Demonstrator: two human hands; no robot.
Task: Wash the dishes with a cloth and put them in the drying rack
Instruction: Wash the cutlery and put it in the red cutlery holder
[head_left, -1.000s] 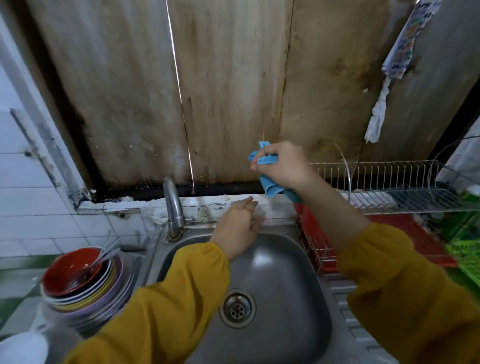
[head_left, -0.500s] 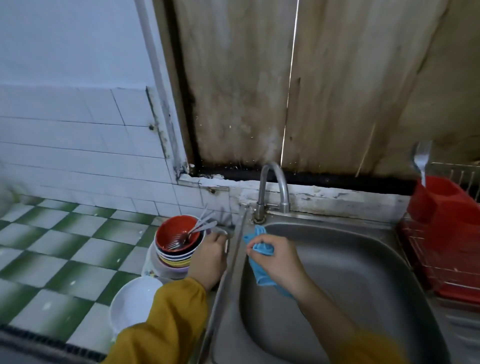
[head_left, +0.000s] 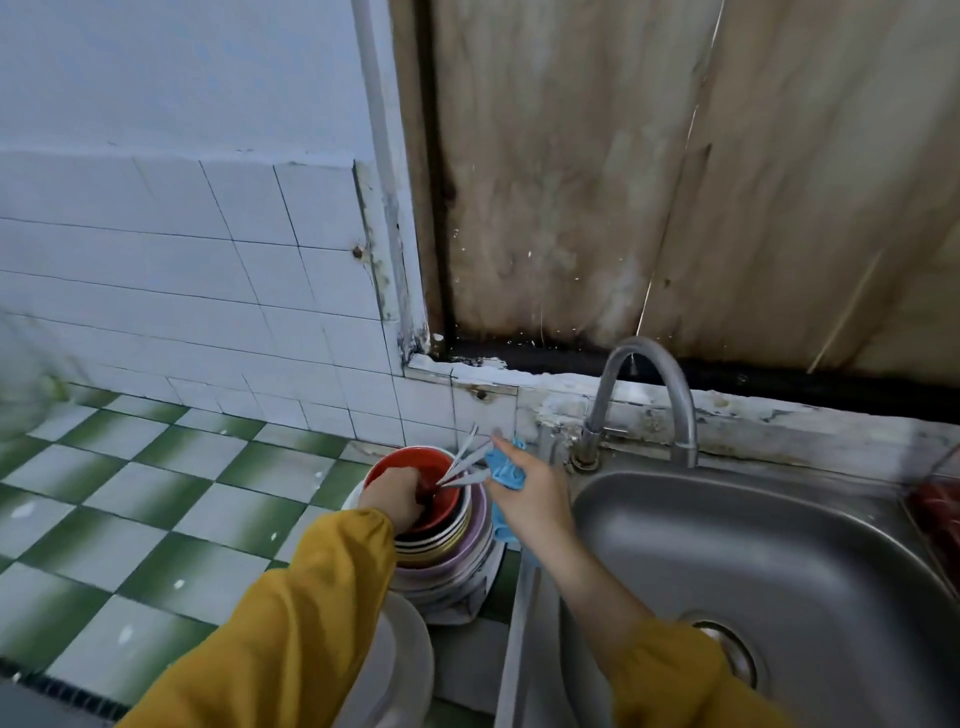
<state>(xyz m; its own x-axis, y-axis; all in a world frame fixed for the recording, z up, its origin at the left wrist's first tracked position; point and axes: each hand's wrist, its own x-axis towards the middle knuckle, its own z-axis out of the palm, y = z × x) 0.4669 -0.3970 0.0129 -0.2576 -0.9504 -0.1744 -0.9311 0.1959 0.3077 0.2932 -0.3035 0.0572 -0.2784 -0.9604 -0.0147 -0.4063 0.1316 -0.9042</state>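
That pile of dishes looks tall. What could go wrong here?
The left hand digs into the red bowl atop the stack of dishes; a tug could topple it. The cutlery fans out loosely and might slip and clatter. The right hand, holding the blue cloth, can hardly steady anything.

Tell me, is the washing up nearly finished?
Not nearly. Done: nothing looks washed yet; no dishes show in the sink and no water shows at the tap. In hand: the right hand holds the blue cloth, and the left hand curls its fingers over the rim of the red bowl, which holds cutlery and tops the stack of dishes. Left: washing and racking the whole stack.
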